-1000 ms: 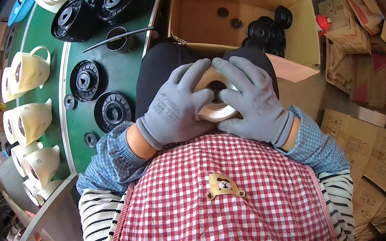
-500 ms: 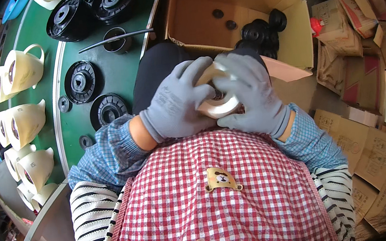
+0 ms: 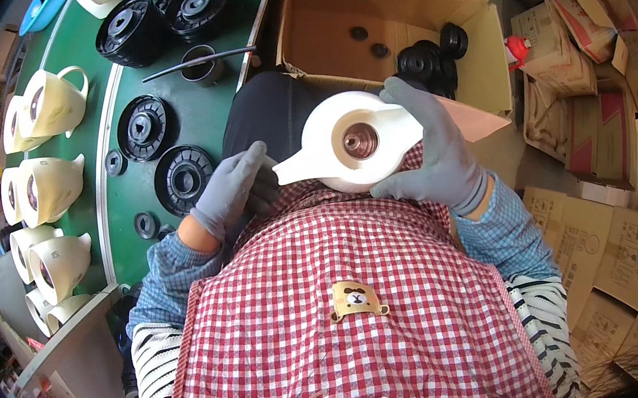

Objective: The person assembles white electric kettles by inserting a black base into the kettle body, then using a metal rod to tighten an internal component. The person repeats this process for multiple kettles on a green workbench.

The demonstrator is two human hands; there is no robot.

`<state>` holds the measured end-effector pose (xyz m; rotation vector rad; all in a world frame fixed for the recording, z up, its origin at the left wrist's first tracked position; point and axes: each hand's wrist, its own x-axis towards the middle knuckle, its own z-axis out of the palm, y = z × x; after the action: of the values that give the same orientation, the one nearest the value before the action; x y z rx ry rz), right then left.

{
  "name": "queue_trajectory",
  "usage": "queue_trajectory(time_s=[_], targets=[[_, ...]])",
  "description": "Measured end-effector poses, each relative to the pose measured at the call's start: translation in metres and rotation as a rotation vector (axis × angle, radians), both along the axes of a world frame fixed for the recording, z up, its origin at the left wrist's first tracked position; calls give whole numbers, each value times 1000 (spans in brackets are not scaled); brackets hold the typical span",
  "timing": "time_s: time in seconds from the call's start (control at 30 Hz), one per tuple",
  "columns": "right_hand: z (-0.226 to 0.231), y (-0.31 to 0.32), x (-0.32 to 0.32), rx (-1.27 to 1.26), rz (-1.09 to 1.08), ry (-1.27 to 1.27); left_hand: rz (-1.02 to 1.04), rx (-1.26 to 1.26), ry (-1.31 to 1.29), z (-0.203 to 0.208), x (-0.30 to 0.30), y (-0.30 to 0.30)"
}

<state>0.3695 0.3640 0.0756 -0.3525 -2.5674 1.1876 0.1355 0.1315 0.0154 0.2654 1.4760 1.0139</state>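
Note:
A white jug (image 3: 324,146) rests against my lap. Its pointed spout is to the left, and a round opening shows a copper-coloured inside. My right hand (image 3: 438,155), in a grey glove, grips the jug's right side, where the handle would be; the fingers hide that part. Just left of the spout is my left hand (image 3: 235,187), also gloved. It looks apart from the jug, with its fingers stretched out and nothing seen in them. On the green table beside it lie black ribbed discs (image 3: 184,180) and small black caps (image 3: 146,225).
Cream jugs (image 3: 52,190) stand in a row along the table's left side. Black discs are stacked (image 3: 126,31) at the far end. A black rod (image 3: 196,64) lies across a black ring. An open cardboard box (image 3: 357,1) holds black round parts; cartons (image 3: 591,123) fill the right.
Both hands were around a white ring-shaped part at the lap's middle. Now the jug faces up with its spout left; my left hand has moved off it leftward while the right hand holds it.

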Motion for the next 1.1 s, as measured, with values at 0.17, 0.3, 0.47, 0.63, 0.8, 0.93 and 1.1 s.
queue_trajectory(time_s=[0.17, 0.3, 0.47, 0.63, 0.8, 0.93, 1.1], targets=[[31, -7, 8, 344, 97, 292, -103, 189, -471, 2, -1, 19], [54, 13, 25, 396, 236, 310, 15, 478, -538, 22, -5, 37], [9, 30, 14, 63, -62, 296, -76, 747, 428, 0, 25, 54], [-95, 34, -16, 70, 59, 34, -753, 275, 640, -20, 47, 14], [-102, 36, -10, -99, -21, 105, -90, 417, 1743, -10, -109, 46], [-86, 62, -37, 3, -53, 231, -382, -75, 1936, -59, -225, 18], [-41, 111, -68, 648, -149, 140, -476, 112, 1451, 15, -201, 68]])
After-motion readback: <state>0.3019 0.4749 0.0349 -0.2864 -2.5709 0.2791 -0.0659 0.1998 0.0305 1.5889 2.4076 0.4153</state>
